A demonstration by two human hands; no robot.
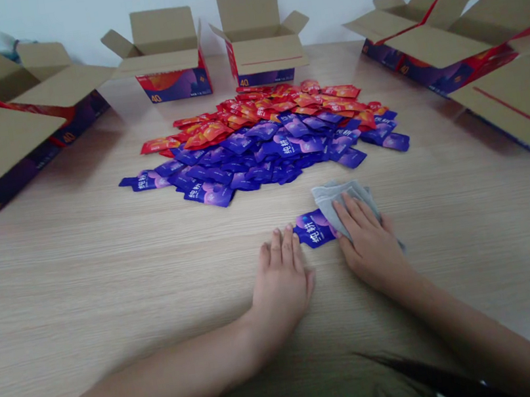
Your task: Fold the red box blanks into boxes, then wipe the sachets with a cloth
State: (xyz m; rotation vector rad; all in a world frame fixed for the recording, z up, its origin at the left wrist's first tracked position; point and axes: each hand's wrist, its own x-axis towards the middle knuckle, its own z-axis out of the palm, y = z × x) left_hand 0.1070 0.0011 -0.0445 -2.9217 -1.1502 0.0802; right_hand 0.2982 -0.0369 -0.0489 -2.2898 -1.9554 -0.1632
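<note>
A single blue-purple pouch (315, 229) with white lettering lies flat on the table in front of me. My left hand (282, 279) rests on the tabletop, fingers stretched out, with the fingertips at the pouch's narrow left end. Over the pouch's right end, my right hand (371, 242) presses a folded grey cloth (328, 201). That end is hidden under the cloth and fingers. Beyond my hands is a heap of similar blue pouches (258, 153), with red-orange pouches (242, 112) heaped along its far side.
Open cardboard boxes surround the heap: large ones at the left (2, 141) and right (446, 45), and two smaller ones, back left (169, 60) and back centre (268, 52). Their flaps spread over the wooden table (81, 272). A white wall stands behind.
</note>
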